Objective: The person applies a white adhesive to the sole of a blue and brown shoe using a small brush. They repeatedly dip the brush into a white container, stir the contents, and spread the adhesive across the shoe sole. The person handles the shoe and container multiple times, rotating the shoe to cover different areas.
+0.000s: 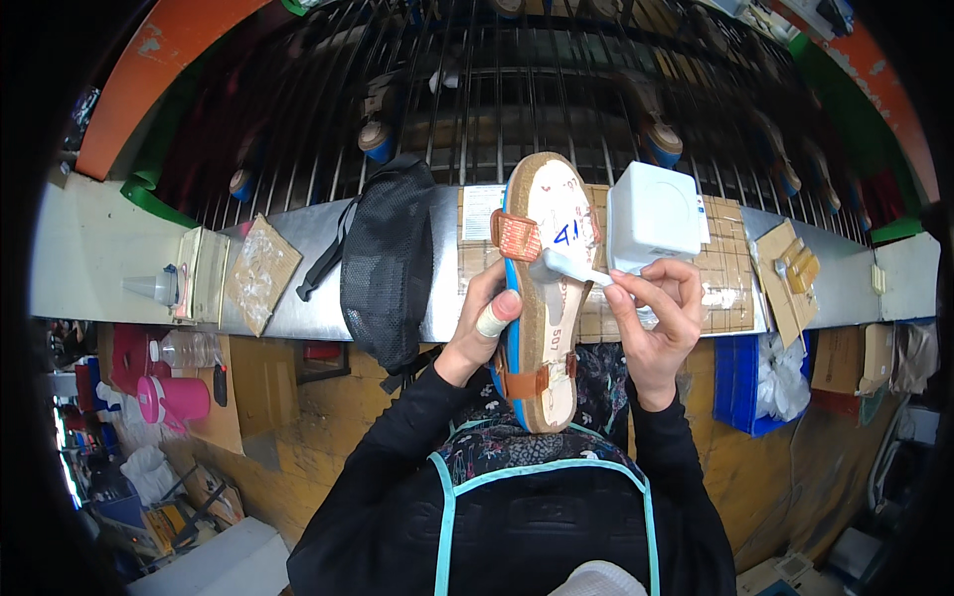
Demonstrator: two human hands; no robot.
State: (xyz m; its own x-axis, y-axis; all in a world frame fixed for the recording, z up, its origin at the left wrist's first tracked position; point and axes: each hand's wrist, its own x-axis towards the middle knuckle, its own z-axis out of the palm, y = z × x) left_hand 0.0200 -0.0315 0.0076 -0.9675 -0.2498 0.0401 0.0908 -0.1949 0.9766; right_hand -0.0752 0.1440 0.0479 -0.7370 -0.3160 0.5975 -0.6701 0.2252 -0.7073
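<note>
My left hand (482, 333), with a light wrap round the thumb, grips a shoe part (556, 338) by its left side. This long, sandal-shaped piece has a cork-brown rim, a pale middle with blue and red markings, brown strap pieces and a bright blue edge. Between the fingertips of my right hand (661, 323) is the thin end of a pale brush-like tool (574, 266). Its broad head lies against the pale middle near the upper strap; its underside is hidden. Just beyond my right hand stands a white square-sided container (656, 214).
A black mesh bag (393, 268) lies on the metal bench left of my left hand. Taped cardboard (730, 278) sits under the container. Beyond is a rack of dark rollers (497, 99) carrying several shoe parts. A blue bin (735, 387) stands below at right.
</note>
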